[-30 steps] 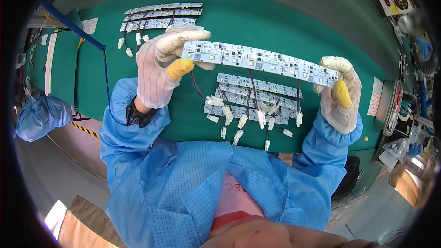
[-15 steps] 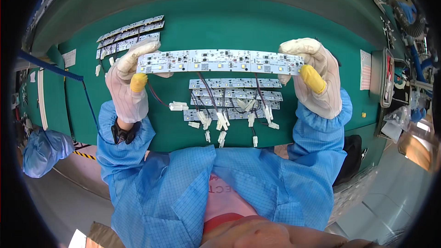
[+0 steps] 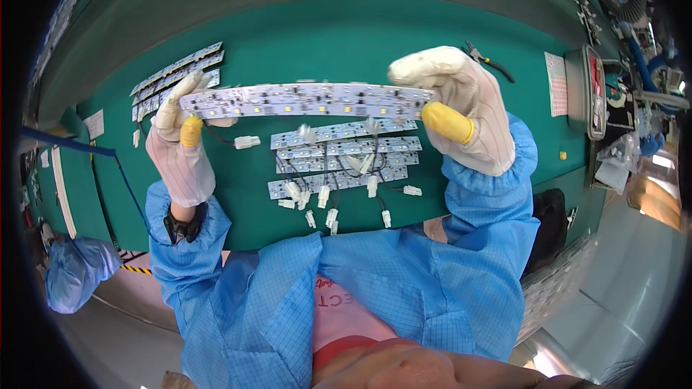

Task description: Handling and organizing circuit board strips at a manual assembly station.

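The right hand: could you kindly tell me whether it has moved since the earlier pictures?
Yes, leftward: the right hand sits farther left of the metal tray, and the pliers now show clearly.

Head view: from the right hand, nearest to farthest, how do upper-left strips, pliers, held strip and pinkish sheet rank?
1. Held strip: in the right hand.
2. Pliers: just beyond it.
3. Pinkish sheet: farther right.
4. Upper-left strips: far left.
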The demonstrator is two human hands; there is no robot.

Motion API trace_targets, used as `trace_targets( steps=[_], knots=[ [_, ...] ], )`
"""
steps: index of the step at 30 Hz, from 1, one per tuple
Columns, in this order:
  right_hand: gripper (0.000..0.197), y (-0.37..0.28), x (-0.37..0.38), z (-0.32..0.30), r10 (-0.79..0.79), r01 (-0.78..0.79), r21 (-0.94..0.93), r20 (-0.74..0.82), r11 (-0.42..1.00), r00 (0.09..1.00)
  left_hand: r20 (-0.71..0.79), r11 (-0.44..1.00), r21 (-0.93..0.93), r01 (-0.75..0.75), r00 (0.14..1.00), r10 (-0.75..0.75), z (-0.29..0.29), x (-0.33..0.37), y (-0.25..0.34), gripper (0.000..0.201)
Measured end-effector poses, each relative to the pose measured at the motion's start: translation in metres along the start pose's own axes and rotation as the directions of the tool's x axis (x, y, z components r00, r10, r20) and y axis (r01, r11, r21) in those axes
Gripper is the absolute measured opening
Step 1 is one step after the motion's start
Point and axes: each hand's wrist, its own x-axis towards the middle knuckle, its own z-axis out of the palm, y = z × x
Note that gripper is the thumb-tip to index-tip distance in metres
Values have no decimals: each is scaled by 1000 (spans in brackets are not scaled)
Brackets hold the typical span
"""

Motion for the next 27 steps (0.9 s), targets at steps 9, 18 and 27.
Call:
trace_targets(
  steps=[9,18,27],
  knots=[
    [32,5,2,-3,-53,53,-12,29,999,998,130,893,446,-59,992,1,5,11,17,74],
    [28,4,10,-5,-114,114,-230,13,967,993,44,993,-87,73,997,-70,-2,-3,11,64],
    [21,10,16,-9,-70,64,-603,14,795,997,309,979,-204,20,950,45,-12,-3,20,53]
  ],
)
